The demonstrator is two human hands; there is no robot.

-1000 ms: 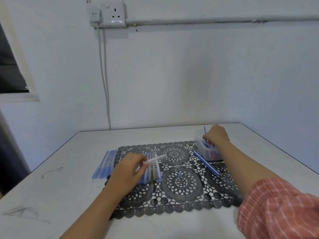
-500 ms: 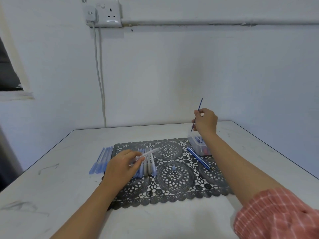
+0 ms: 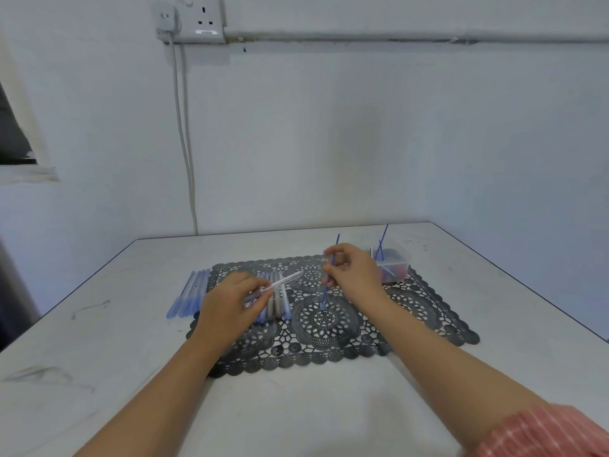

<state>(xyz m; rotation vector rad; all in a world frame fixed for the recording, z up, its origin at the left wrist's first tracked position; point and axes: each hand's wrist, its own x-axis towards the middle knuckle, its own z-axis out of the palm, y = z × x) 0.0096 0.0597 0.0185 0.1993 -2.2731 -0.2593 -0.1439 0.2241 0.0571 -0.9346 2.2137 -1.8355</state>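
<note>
Head view: above mat [image 3: 329,344], pinching clear barrel [image 3: 287,281] with left hand [image 3: 230,301], blue refill [image 3: 324,293] with right hand [image 3: 354,272] (insertion step, seemingly); next calls for aligning ends.

The near end of the clear pen barrel [image 3: 286,280] is covered by the left grip [image 3: 230,301], by which part of the row of pens [image 3: 279,301] is also hidden. The middle of the blue refill [image 3: 325,291] is hidden in the right grip [image 3: 354,270]. At 1 o'clock the contents of the clear box [image 3: 395,268] are blurred beyond telling.
</note>
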